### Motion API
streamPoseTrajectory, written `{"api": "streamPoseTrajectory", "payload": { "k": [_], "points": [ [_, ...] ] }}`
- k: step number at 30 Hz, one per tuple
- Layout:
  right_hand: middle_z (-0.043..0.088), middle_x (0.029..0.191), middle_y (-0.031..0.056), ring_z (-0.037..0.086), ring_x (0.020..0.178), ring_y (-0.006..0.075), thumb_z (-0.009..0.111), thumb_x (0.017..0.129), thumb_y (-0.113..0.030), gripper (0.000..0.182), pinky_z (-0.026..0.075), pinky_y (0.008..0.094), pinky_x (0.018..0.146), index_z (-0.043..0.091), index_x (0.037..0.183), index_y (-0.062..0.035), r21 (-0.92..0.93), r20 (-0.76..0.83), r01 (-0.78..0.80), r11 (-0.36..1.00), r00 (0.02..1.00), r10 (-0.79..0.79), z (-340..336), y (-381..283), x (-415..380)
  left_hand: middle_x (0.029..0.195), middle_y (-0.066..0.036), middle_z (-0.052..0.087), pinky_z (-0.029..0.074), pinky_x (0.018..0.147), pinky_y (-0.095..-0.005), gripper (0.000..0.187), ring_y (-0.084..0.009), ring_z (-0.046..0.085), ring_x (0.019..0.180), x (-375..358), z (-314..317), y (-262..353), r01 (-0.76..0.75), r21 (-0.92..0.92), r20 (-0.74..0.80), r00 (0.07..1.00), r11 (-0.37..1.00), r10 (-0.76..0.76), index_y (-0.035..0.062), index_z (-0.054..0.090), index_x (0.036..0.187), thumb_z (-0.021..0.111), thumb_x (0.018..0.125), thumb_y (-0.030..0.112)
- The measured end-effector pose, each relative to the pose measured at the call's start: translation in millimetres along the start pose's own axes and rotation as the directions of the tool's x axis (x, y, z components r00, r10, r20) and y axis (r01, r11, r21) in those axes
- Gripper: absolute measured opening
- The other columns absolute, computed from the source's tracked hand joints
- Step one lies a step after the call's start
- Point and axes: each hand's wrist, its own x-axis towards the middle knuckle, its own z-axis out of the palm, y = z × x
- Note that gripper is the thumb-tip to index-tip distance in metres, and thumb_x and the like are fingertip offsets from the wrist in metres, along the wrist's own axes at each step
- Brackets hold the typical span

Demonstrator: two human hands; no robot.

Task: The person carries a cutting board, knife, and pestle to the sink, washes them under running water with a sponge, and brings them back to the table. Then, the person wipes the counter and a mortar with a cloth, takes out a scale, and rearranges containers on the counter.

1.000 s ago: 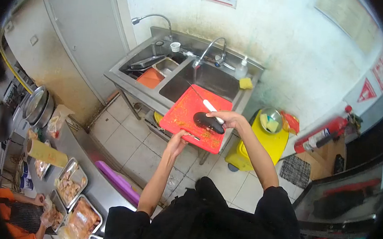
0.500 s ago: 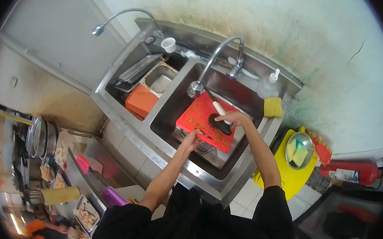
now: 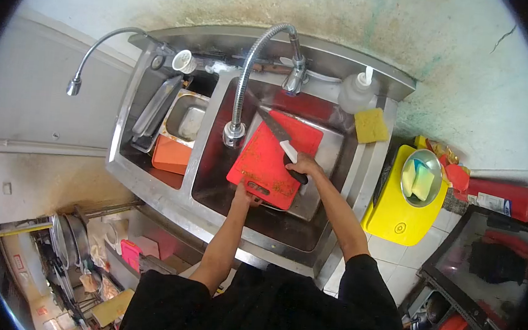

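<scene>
In the sink basin (image 3: 209, 188), a red cutting board (image 3: 271, 153) lies tilted, dotted with green-brown bits near its handle slot. My left hand (image 3: 246, 194) grips the board's near edge beside that slot, fingers partly hidden underneath. A knife (image 3: 274, 127) with a white collar and black handle is in my right hand (image 3: 304, 165), fingers wrapped round the handle. Its blade points away from me, to the upper left over the board. Beneath the board a steel tray (image 3: 332, 147) shows at the right.
A flexible faucet (image 3: 238, 101) arches over the basin's left side. Behind and right stand a soap pump bottle (image 3: 355, 93) and a yellow sponge (image 3: 371, 125). The left basin holds metal pans (image 3: 187, 117) and an orange container (image 3: 170, 154). At right, a steel bowl (image 3: 425, 204) sits on a yellow lid (image 3: 395, 228).
The knife has turned so its blade now shows broadside over the board. The view has shifted, and much of the green residue on the board's upper part is gone.
</scene>
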Motion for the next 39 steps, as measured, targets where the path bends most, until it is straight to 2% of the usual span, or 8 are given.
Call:
{"api": "streamPoseTrajectory", "payload": {
  "k": [14, 15, 16, 19, 22, 29, 33, 39],
  "points": [
    [0.054, 0.098, 0.0206, 0.054, 0.093, 0.0303, 0.06, 0.073, -0.041, 0.05, 0.043, 0.0383, 0.079, 0.047, 0.1, 0.0005, -0.263, -0.383, -0.048, 0.964, 0.922, -0.059, 33.4, 7.7, 23.6, 0.124, -0.003, 0.042, 0.022, 0.091, -0.0554, 0.043, -0.0292, 0.037, 0.112, -18.2, 29.3, 34.2, -0.243, 0.221, 0.114, 0.968, 0.945, 0.222, 0.014, 0.043, 0.12, 0.036, 0.085, 0.038],
    [0.05, 0.105, 0.0203, 0.052, 0.096, 0.0322, 0.057, 0.076, -0.041, 0.054, 0.042, 0.0414, 0.079, 0.041, 0.108, -0.0002, 0.224, -0.328, 0.061, 0.973, 0.945, 0.016, 3.2, -20.6, 16.7, 0.124, -0.004, 0.042, 0.023, 0.092, -0.0545, 0.041, -0.0297, 0.037, 0.113, -28.3, 32.1, 39.7, -0.254, 0.179, 0.168, 0.96, 0.95, 0.225, 0.0128, 0.043, 0.119, 0.036, 0.086, 0.037],
    [0.046, 0.112, 0.0199, 0.049, 0.098, 0.0341, 0.054, 0.078, -0.042, 0.059, 0.041, 0.0446, 0.08, 0.034, 0.116, -0.001, 0.842, -0.268, 0.188, 0.505, 0.959, 0.091, -28.6, -51.2, 8.4, 0.124, -0.006, 0.042, 0.025, 0.092, -0.0536, 0.04, -0.0302, 0.037, 0.113, -41.4, 34.4, 46.4, -0.263, 0.138, 0.219, 0.948, 0.955, 0.229, 0.0116, 0.043, 0.119, 0.036, 0.087, 0.035],
    [0.054, 0.088, 0.0101, 0.052, 0.073, 0.0251, 0.04, 0.08, -0.058, 0.061, 0.045, 0.0427, 0.069, 0.048, 0.089, 0.0023, 0.809, -0.245, 0.2, -0.552, 0.97, -0.007, -106.4, -151.2, -26.7, 0.122, -0.01, 0.042, 0.029, 0.093, -0.0511, 0.039, -0.0324, 0.038, 0.113, -74.0, 47.1, 59.6, -0.238, -0.019, 0.341, 0.912, 0.971, 0.23, 0.0081, 0.043, 0.116, 0.035, 0.088, 0.034],
    [0.053, 0.085, 0.0102, 0.053, 0.073, 0.0215, 0.052, 0.079, -0.048, 0.054, 0.047, 0.036, 0.068, 0.047, 0.091, 0.004, 0.708, -0.264, 0.142, -0.692, 0.962, -0.073, -100.8, -126.5, 42.0, 0.119, -0.013, 0.043, 0.034, 0.091, -0.0484, 0.036, -0.0345, 0.042, 0.11, -93.6, 62.7, 72.3, -0.223, -0.101, 0.485, 0.84, 0.97, 0.244, 0.0051, 0.043, 0.111, 0.037, 0.088, 0.031],
    [0.05, 0.077, 0.0093, 0.051, 0.065, 0.0201, 0.054, 0.081, -0.035, 0.041, 0.046, 0.0354, 0.061, 0.039, 0.1, -0.0021, 0.744, -0.495, 0.631, -0.222, 0.743, 0.45, -92.0, -170.8, 28.6, 0.113, -0.014, 0.046, 0.04, 0.09, -0.0432, 0.026, -0.0352, 0.048, 0.104, -116.3, 78.4, 80.6, -0.236, -0.044, 0.598, 0.772, 0.971, 0.215, 0.0039, 0.042, 0.107, 0.042, 0.087, 0.021],
    [0.054, 0.077, 0.0167, 0.054, 0.074, 0.0324, 0.056, 0.08, -0.025, 0.04, 0.04, 0.042, 0.067, 0.037, 0.101, 0.0035, 0.408, -0.911, 0.399, 0.822, 0.12, 0.394, -68.6, -164.2, 52.8, 0.106, -0.016, 0.049, 0.047, 0.077, -0.0336, 0.026, -0.0283, 0.053, 0.096, -112.3, 82.1, 86.3, -0.193, -0.02, 0.613, 0.773, 0.981, 0.165, 0.0059, 0.042, 0.11, 0.042, 0.086, 0.017],
    [0.054, 0.095, 0.0185, 0.053, 0.093, 0.0316, 0.052, 0.08, -0.031, 0.044, 0.041, 0.0402, 0.08, 0.044, 0.105, 0.0034, 0.127, -0.86, -0.034, 0.991, 0.494, 0.128, -13.1, -98.9, 22.3, 0.091, -0.01, 0.051, 0.041, 0.045, -0.0224, 0.026, -0.0158, 0.055, 0.067, -44.5, 66.0, 101.8, -0.059, 0.055, 0.949, 0.314, 0.997, -0.034, 0.0115, 0.043, 0.108, 0.05, 0.083, 0.014]
  ]
}}
